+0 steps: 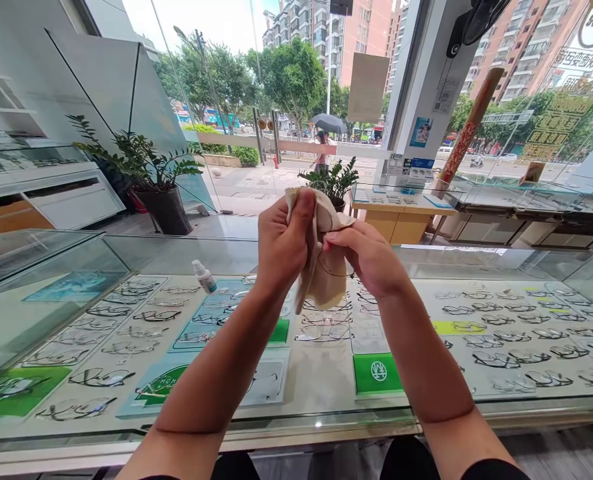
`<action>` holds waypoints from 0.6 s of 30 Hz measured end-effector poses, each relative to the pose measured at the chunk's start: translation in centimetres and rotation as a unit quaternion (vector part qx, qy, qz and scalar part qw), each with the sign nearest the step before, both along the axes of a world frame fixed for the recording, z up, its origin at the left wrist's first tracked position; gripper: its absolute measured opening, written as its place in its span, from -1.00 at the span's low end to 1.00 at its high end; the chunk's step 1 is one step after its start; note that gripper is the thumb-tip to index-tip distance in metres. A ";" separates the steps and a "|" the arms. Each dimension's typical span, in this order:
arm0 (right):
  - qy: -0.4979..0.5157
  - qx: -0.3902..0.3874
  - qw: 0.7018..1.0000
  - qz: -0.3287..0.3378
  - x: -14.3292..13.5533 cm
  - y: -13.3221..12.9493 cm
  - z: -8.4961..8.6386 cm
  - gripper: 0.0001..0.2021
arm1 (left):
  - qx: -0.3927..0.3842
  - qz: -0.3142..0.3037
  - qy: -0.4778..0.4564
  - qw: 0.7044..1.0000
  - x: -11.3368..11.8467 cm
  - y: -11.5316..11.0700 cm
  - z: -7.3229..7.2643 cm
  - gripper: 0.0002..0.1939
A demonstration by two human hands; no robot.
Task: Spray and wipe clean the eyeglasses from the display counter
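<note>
My left hand (282,243) is closed around a cream cleaning cloth (326,283), thumb on top, at chest height above the glass counter. The cloth is folded over a pair of thin-framed eyeglasses, most of which it hides. A slim wire part of the eyeglasses (337,272) shows below my right hand (374,259). That hand pinches at the frame with thumb and fingers, and an edge of the cloth lies against its fingers. A small white spray bottle (204,277) stands on the counter to the left of my left forearm.
Beneath my arms is a glass display counter (319,380) with rows of eyeglasses (159,315) inside. Green brand cards (376,373) lie among them. A potted plant (161,193) stands beyond at left, and a second counter (406,223) near the window.
</note>
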State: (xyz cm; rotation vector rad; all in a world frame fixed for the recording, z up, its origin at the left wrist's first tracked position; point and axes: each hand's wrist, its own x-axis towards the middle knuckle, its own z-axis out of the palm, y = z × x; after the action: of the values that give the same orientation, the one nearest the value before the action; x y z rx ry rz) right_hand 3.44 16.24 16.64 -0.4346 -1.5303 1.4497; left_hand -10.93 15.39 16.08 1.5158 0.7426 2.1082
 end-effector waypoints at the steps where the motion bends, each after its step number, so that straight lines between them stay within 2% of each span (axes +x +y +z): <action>1: 0.012 0.010 1.000 -0.016 0.1 0.2 0.0 -0.81 | -0.013 -0.022 0.000 1.000 -0.2 0.1 0.1 -0.47; 4: 0.053 0.055 0.994 -0.079 0.7 1.1 0.1 -0.80 | -0.037 -0.071 -0.005 0.997 -1.0 0.7 0.4 -0.50; 8: 0.059 0.086 0.985 -0.137 1.9 1.9 0.5 -0.79 | -0.040 -0.069 -0.020 0.997 -2.2 1.3 0.7 -0.55; 14: 0.031 0.078 0.989 -0.120 2.9 1.4 1.2 -0.76 | -0.038 -0.017 0.078 0.996 -3.6 0.4 1.2 -0.65; 18: 0.006 0.088 0.992 -0.094 3.0 1.3 1.2 -0.77 | 0.009 0.037 0.160 0.986 -3.7 -1.0 1.5 -0.75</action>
State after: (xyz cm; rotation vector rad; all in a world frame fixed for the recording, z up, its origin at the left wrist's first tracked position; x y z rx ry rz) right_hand 6.41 17.51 17.81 -0.4482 -1.5492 1.1599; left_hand -14.59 14.39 17.62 1.8898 0.9049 1.9479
